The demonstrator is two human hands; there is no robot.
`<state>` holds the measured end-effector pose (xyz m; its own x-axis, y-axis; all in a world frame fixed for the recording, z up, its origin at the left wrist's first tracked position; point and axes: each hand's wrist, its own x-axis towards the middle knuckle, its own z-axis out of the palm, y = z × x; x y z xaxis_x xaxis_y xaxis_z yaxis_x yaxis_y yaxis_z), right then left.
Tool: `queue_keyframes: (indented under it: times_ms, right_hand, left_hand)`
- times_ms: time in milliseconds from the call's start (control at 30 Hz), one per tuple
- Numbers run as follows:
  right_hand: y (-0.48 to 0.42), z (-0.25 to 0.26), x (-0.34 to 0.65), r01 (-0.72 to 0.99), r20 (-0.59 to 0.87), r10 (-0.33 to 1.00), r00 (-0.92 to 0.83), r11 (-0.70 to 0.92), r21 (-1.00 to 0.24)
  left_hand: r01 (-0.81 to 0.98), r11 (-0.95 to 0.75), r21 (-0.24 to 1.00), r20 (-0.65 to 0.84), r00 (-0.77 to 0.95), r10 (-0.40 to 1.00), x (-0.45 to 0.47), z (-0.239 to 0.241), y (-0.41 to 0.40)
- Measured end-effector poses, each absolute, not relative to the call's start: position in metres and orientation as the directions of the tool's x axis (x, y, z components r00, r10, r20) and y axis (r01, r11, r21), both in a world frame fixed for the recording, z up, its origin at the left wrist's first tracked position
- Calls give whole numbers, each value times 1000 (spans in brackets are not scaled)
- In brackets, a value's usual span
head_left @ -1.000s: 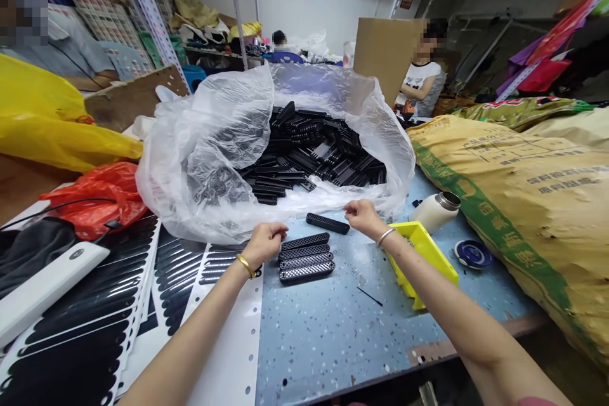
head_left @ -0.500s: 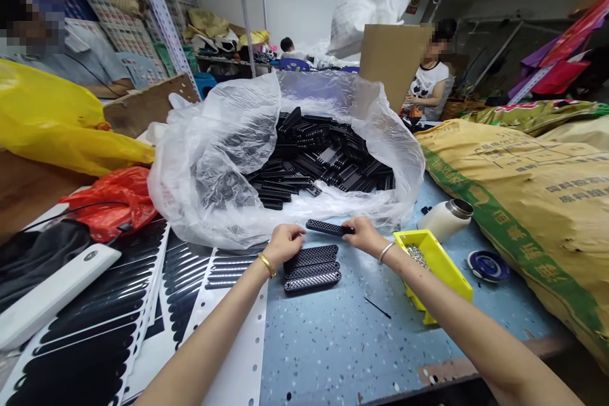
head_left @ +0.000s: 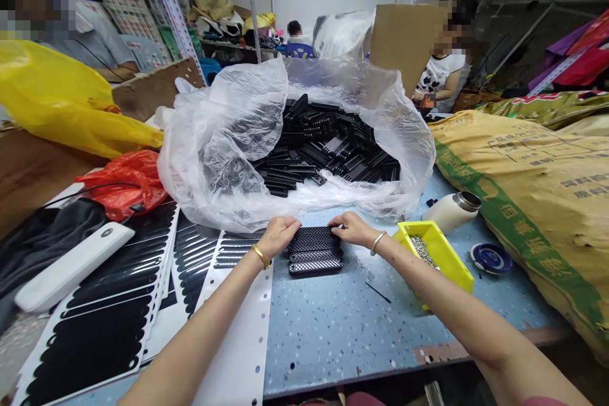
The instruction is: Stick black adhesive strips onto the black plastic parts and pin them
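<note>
My left hand (head_left: 280, 235) and my right hand (head_left: 354, 229) pinch opposite ends of a black patterned strip (head_left: 314, 230). It lies at the far side of a small row of similar black strips (head_left: 316, 264), whose tops have a diamond texture. The row rests flat on the speckled blue table. Just beyond my hands, a large clear plastic bag (head_left: 228, 203) stands with its mouth wide, and a heap of the same black pieces (head_left: 328, 146) fills it. My fingertips partly cover the ends of the held strip.
Right of my right arm are a yellow bin (head_left: 451, 260) of small metal parts, a white bottle (head_left: 451, 212) and a blue lid (head_left: 491, 259). Sheets of black strips (head_left: 99, 323) and a white device (head_left: 76, 266) lie left. A large yellow sack (head_left: 533, 184) borders the right. Other people sit beyond.
My right hand has brought the black strip down and left to the far side of the row, and my left hand now touches its other end. The camera view has shifted slightly.
</note>
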<state>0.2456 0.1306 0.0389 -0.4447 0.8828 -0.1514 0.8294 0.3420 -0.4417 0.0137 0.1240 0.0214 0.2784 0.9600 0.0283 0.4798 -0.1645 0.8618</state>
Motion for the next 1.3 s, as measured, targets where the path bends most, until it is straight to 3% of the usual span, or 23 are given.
queue_keyframes:
  times_ms: [400,733,967,1300]
  right_hand:
    - [78,33,259,806,-136,930,-340,214,-552]
    - [56,12,270,720,-192,977,-88,-70,-690]
    - [49,7,254,671,-174,980,-97,-65,-739]
    - [37,7,256,718,-149,986,-78,-48,-694]
  left_hand:
    - [269,-72,960,66,30,997,34,2,54]
    - [221,-60,973,67,-26,997,33,-5,46]
    - [285,-105,953,125,-53,991,44,-2,41]
    - [280,-111,954,130,-53,990,46,-2,32]
